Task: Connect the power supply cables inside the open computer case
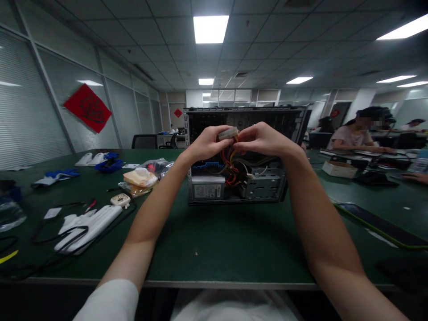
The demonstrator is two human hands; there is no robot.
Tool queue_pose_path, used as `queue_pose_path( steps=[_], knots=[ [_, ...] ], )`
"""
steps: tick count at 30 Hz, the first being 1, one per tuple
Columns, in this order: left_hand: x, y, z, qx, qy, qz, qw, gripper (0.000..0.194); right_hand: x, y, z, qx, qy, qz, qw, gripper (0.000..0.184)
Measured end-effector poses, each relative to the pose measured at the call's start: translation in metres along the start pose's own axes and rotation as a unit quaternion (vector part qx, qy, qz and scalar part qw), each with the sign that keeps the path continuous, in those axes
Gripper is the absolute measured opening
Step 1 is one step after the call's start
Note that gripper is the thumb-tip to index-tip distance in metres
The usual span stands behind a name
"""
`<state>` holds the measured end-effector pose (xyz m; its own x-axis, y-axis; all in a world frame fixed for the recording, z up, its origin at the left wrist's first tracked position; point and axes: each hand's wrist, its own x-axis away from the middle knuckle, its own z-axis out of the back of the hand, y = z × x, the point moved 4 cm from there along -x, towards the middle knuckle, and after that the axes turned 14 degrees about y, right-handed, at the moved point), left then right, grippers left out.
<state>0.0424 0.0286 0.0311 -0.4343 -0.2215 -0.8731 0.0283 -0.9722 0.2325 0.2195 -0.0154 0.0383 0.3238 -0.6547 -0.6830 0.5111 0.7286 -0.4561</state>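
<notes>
An opened computer case point(239, 201) lies with its open side toward me on the green table. In front of its upper half, my left hand point(209, 143) pinches a pale multi-pin power connector point(228, 133). My right hand point(261, 139) is closed at the connector's right end, its fingertips around the yellow wires there. A bundle of red, yellow and black cables point(230, 167) hangs below the connector into the case. The power supply point(207, 188) sits at the lower left inside, and a metal drive cage point(264, 187) at the lower right.
Left on the table point(214, 249) are a white power strip point(90, 229) with black cords, plastic-bagged items point(140, 178) and blue gloves point(60, 174). A dark tablet-like device point(381, 224) and an open box point(339, 169) are at right. A co-worker point(351, 133) sits beyond.
</notes>
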Motion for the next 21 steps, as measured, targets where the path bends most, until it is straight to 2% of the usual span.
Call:
queue_pose_path(
  steps=[8, 14, 21],
  knots=[
    [0.001, 0.000, 0.002, 0.028, -0.011, 0.019, 0.999, 0.037, -0.004, 0.005, -0.006, -0.075, 0.037, -0.017, 0.996, 0.025],
    [0.001, -0.002, 0.001, 0.028, 0.002, 0.031, 0.999, 0.037, -0.005, 0.009, -0.009, -0.089, 0.028, -0.017, 0.996, 0.027],
    [0.001, -0.013, -0.005, 0.142, -0.004, 0.095, 0.985, 0.046, -0.006, 0.013, -0.010, -0.104, 0.034, -0.020, 0.994, 0.036]
  ],
)
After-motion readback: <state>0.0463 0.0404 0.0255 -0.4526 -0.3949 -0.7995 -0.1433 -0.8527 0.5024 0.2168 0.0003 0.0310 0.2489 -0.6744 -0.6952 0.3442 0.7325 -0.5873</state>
